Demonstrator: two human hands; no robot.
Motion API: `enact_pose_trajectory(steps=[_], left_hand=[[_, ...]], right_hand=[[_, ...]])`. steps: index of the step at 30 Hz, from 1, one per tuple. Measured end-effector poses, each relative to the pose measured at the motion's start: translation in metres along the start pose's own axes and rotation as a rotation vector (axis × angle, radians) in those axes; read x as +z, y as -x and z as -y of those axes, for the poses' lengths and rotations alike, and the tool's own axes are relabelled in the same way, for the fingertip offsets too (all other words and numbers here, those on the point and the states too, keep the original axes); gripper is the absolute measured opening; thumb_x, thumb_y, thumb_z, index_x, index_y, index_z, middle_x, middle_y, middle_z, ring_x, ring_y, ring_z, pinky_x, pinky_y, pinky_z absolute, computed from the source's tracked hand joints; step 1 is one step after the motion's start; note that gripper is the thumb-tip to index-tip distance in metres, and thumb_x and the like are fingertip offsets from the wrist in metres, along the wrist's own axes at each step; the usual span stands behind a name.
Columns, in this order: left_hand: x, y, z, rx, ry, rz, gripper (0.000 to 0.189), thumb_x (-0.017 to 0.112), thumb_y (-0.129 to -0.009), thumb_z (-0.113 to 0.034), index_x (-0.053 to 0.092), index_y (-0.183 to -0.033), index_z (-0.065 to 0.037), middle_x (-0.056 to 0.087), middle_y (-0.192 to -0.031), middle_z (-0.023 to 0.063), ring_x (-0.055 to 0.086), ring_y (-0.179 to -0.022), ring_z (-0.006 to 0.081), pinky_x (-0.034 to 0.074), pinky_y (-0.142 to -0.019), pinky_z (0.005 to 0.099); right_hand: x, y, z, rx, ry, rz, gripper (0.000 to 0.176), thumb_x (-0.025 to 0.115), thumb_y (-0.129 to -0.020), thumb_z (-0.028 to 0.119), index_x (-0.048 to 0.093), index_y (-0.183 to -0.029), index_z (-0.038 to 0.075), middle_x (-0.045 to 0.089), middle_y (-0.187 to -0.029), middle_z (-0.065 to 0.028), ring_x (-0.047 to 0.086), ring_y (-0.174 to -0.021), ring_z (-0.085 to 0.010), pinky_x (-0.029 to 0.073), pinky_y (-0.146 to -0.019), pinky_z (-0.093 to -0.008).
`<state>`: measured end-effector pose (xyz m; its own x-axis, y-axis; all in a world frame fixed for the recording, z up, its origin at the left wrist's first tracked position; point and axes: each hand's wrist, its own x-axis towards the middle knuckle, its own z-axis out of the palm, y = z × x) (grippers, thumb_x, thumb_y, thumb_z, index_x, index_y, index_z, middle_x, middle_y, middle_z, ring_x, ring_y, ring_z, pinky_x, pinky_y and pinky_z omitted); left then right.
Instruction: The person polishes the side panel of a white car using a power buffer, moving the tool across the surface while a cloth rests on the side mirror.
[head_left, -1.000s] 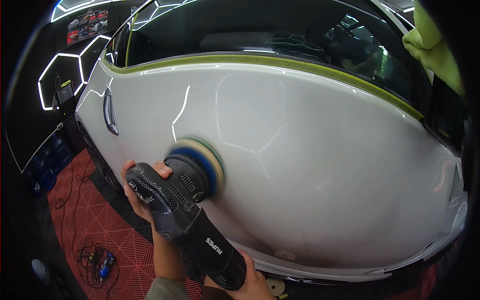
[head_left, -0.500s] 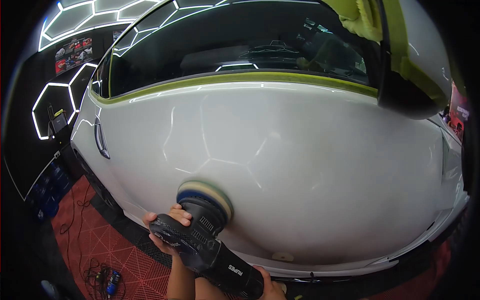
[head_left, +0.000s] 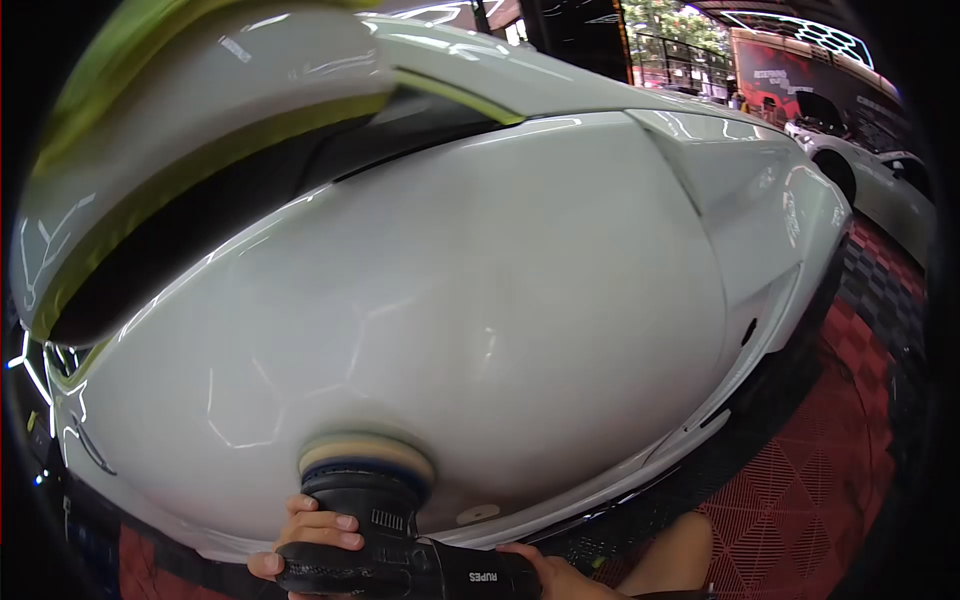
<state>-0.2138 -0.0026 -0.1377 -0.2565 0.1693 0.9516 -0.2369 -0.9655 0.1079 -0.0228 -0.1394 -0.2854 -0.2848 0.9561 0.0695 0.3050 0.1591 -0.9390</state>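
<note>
My left hand (head_left: 318, 530) is wrapped around the front handle of a black polisher (head_left: 395, 515), just behind its head. Farther back, my right hand (head_left: 548, 572) grips the body near the RUPES lettering; part of that hand is cut off by the lower edge. The round, pale foam pad (head_left: 368, 452) rests against the lower part of a white car door (head_left: 480, 270), and its rim looks blurred. A small, pale oval piece (head_left: 478, 514) sits low on the panel, right of the pad.
The side mirror (head_left: 220, 80), edged with green masking tape (head_left: 225, 150), bulges out at upper left. Red floor tiles (head_left: 790, 490) lie to the lower right. Another car (head_left: 880, 185) stands at far right, its hood raised.
My view has swung right, bringing the front fender and second car into sight. The polisher now appears lower and lies more level, both hands still on it.
</note>
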Motion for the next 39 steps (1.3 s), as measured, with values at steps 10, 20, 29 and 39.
enact_pose_trajectory(steps=[10, 20, 29, 39], left_hand=[[0.164, 0.011, 0.003, -0.105, -0.033, 0.361, 0.04, 0.03, -0.101, -0.048, 0.035, -0.119, -0.012, 0.068, -0.075, 0.0141, 0.067, -0.076, 0.0279, 0.035, -0.095, 0.0446], [0.275, 0.045, 0.024, -0.134, 0.177, 0.659, 0.041, 0.042, -0.099, -0.04, 0.042, -0.124, -0.008, 0.069, -0.099, 0.0249, 0.068, -0.094, 0.0355, 0.038, -0.097, 0.0426], [0.332, 0.033, 0.037, -0.128, 0.202, 0.802, 0.047, 0.059, -0.086, -0.023, 0.053, -0.126, 0.001, 0.067, -0.113, 0.0154, 0.064, -0.102, 0.0305, 0.041, -0.098, 0.0415], [0.301, -0.023, 0.046, -0.546, 0.38, 0.632, 0.049, 0.049, -0.093, -0.024, 0.035, -0.133, 0.002, 0.06, -0.11, 0.0264, 0.063, -0.101, 0.0295, 0.053, -0.087, 0.04]], right_hand=[[-0.108, 0.074, -0.036, -0.072, -0.193, -0.168, 0.099, 0.082, -0.068, 0.024, 0.022, -0.147, 0.016, 0.06, -0.124, -0.0185, 0.062, -0.11, -0.0372, 0.049, -0.097, -0.0411], [-0.18, 0.123, -0.09, -0.259, -0.243, -0.394, 0.101, 0.086, -0.062, 0.013, 0.027, -0.143, 0.005, 0.053, -0.131, -0.0151, 0.052, -0.124, -0.0253, 0.04, -0.103, -0.0387], [-0.204, 0.126, -0.099, -0.143, -0.313, -0.534, 0.083, 0.085, -0.064, 0.012, 0.038, -0.132, 0.007, 0.056, -0.118, -0.0098, 0.052, -0.113, -0.0229, 0.039, -0.099, -0.0397], [-0.206, 0.118, -0.029, -0.138, -0.114, -0.708, 0.04, 0.082, -0.071, 0.023, 0.062, -0.103, 0.011, 0.062, -0.102, -0.0024, 0.055, -0.094, -0.0171, 0.045, -0.083, -0.044]])
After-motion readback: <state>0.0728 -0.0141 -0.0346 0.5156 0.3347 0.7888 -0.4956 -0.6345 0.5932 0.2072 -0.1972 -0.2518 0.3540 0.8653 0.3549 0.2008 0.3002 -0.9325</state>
